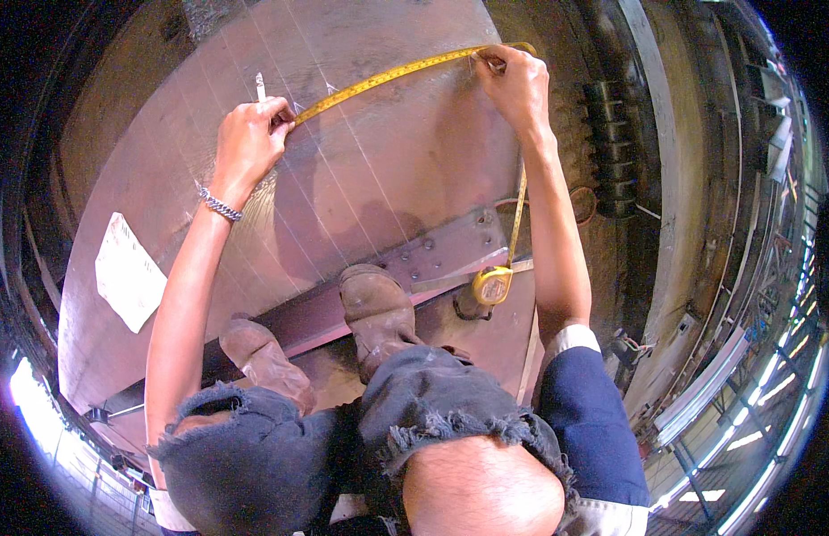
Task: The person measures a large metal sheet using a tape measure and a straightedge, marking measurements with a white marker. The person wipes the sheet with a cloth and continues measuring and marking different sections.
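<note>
A yellow tape measure blade (pixel 388 79) stretches across a large reddish-brown metal plate (pixel 406 134), bowed slightly between my two hands. My left hand (pixel 252 141) pinches its left end against the plate, with a white chalk stick (pixel 260 87) poking up from the fingers. At the plate's right edge, my right hand (pixel 514 85) is closed on the blade. Past those fingers the blade bends over and runs down to its yellow case (pixel 492 286), which hangs beside a drilled steel bar. Several thin white lines cross the plate under the blade.
A white paper sheet (pixel 129 272) lies on the plate at left. My brown boots (pixel 379 313) rest by the drilled steel bar (pixel 432 246). Dark coiled metal (pixel 611 147) and a long beam (pixel 669 116) stand to the right.
</note>
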{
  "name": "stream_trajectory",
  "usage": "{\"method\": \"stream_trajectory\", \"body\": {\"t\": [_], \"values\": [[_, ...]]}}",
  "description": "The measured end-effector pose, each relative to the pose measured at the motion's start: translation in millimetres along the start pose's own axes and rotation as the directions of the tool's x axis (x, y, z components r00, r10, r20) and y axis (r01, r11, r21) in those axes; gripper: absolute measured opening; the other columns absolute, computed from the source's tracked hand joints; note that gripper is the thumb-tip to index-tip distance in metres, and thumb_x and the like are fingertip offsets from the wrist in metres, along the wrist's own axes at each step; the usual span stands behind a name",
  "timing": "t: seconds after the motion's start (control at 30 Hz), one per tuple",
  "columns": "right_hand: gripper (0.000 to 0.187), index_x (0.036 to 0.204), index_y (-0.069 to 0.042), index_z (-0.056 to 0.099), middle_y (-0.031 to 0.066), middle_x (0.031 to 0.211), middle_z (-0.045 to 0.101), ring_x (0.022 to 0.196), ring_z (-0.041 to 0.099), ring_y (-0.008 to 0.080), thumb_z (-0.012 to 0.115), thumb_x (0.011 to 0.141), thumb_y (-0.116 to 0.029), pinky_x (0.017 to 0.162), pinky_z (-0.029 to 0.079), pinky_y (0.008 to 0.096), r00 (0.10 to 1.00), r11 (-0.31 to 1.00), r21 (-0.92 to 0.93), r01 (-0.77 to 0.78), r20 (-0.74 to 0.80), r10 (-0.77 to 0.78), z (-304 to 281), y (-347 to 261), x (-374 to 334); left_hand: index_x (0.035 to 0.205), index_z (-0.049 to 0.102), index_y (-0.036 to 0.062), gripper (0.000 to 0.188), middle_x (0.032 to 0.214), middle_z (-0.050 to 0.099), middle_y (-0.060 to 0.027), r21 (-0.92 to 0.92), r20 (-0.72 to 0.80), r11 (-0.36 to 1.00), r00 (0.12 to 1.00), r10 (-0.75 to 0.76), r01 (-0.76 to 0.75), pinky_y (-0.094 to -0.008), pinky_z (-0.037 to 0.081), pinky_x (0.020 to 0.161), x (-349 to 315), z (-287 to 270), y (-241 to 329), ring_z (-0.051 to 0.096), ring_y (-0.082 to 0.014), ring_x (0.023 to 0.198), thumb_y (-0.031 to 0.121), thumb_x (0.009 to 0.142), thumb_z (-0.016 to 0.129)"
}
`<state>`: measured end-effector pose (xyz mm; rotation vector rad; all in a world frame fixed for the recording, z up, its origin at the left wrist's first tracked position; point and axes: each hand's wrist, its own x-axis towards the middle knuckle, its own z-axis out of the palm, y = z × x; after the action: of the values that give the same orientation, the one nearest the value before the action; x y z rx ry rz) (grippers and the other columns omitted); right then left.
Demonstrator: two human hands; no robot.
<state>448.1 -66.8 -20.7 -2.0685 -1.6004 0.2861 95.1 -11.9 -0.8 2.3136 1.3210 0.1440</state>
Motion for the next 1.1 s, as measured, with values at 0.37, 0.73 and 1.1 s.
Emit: {"method": "stream_trajectory", "body": {"t": [0.37, 0.73, 1.1], "values": [[0.018, 0.091, -0.007, 0.075, 0.0196, 0.087, 0.070, 0.085, 0.069, 0.0380, 0.070, 0.081, -0.021, 0.079, 0.056, 0.0445, 0.996, 0.995, -0.094, 0.045, 0.077, -0.038, -4.8, -8.1, 8.4, 0.089, 0.069, 0.0062, 0.010, 0.086, 0.072, -0.0111, 0.038, 0.007, 0.999, 1.000, -0.007, 0.007, -0.0385, 0.053, 0.071, -0.6, -3.1, 2.4, 0.070, -0.0287, 0.079, 0.014, 0.082, 0.071], [0.017, 0.086, -0.004, 0.074, 0.0222, 0.091, 0.071, 0.087, 0.071, 0.0376, 0.062, 0.081, -0.014, 0.076, 0.057, 0.0455, 0.939, 0.809, -0.574, 0.127, 0.332, 0.088, -67.0, -34.1, 43.5, 0.087, 0.068, 0.0064, 0.009, 0.082, 0.071, -0.0111, 0.076, -0.038, 0.997, 0.999, 0.029, -0.026, -0.0398, 0.054, 0.070, -2.0, -4.5, 4.2, 0.070, -0.0280, 0.080, 0.011, 0.080, 0.070], [0.022, 0.108, -0.009, 0.060, 0.0183, 0.094, 0.068, 0.090, 0.065, 0.0421, 0.064, 0.091, -0.021, 0.077, 0.053, 0.0464, 0.996, 0.998, 0.031, 0.056, -0.066, -0.054, -29.7, 6.7, 12.3, 0.088, 0.069, 0.0047, 0.011, 0.085, 0.071, -0.0130, 0.034, 0.005, 0.999, 1.000, 0.025, -0.025, -0.0390, 0.052, 0.070, 1.1, -1.3, 1.2, 0.069, -0.0312, 0.079, 0.013, 0.081, 0.070]]}}
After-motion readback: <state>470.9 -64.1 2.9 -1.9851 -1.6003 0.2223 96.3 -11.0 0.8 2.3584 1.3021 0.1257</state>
